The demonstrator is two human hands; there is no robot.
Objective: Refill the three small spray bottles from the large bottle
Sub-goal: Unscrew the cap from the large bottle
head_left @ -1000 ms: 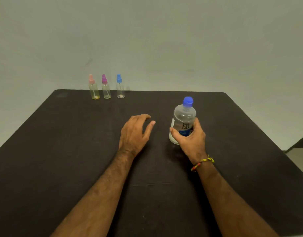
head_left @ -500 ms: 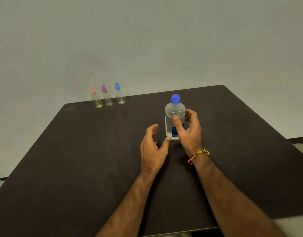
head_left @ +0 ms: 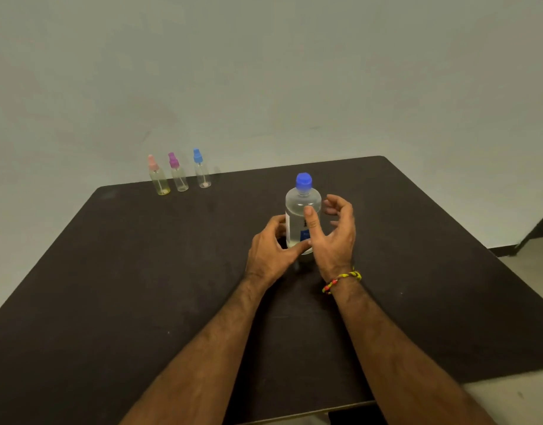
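Observation:
The large clear bottle [head_left: 301,207] with a blue cap stands upright on the dark table [head_left: 135,271], just right of centre. My left hand [head_left: 270,253] wraps its lower part from the left, thumb across the base. My right hand [head_left: 337,237] is beside the bottle on the right with fingers spread and loose; only its thumb lies in front of the label. Three small spray bottles stand in a row at the far left edge: pink-topped [head_left: 158,180], purple-topped [head_left: 178,177] and blue-topped [head_left: 202,173]. The pink one holds a little yellowish liquid.
A plain pale wall rises right behind the table's far edge. The table's right corner and near edge drop off to a light floor [head_left: 524,271]. A wide stretch of dark tabletop lies between the spray bottles and my hands.
My left hand moved right and closed on the bottle's lower part. My right hand let go of the bottle and spread its fingers. The camera view shifted.

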